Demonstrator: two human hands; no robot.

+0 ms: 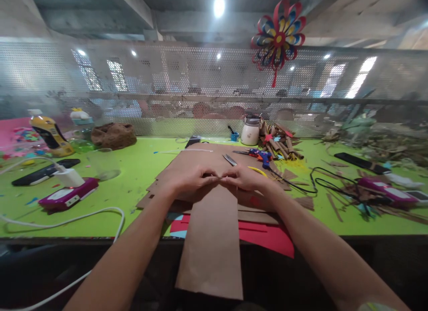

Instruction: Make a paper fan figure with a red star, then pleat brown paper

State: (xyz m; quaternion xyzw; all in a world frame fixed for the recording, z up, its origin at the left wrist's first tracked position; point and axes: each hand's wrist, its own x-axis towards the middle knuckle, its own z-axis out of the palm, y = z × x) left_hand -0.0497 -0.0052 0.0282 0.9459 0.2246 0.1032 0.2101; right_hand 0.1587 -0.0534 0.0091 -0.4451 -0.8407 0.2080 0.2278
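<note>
A long strip of brown kraft paper (pixel 214 239) hangs from the table over its front edge toward me. At its far end, my left hand (pixel 202 176) pinches the paper's left side between thumb and fingers. Close beside it, my right hand (pixel 239 177) pinches the same end from the right, the fingertips of both hands almost meeting. Beneath my hands lie stacked brown sheets (pixel 180 168), and under those a red sheet (pixel 270 235) sticks out at the front. Just beyond my right hand are scissors (pixel 229 159) with yellow handles and a blue glue gun (pixel 262 156).
Purple power strips (pixel 68 195) stand left and right, with a white cable (pixel 117 213) and a black cord (pixel 310 186) trailing. A clear cup (pixel 105 164), a yellow bottle (pixel 50 135), a white jar (pixel 250 130) and rolled paper pieces (pixel 281 141) stand farther back. A perforated screen (pixel 187 79) rises behind.
</note>
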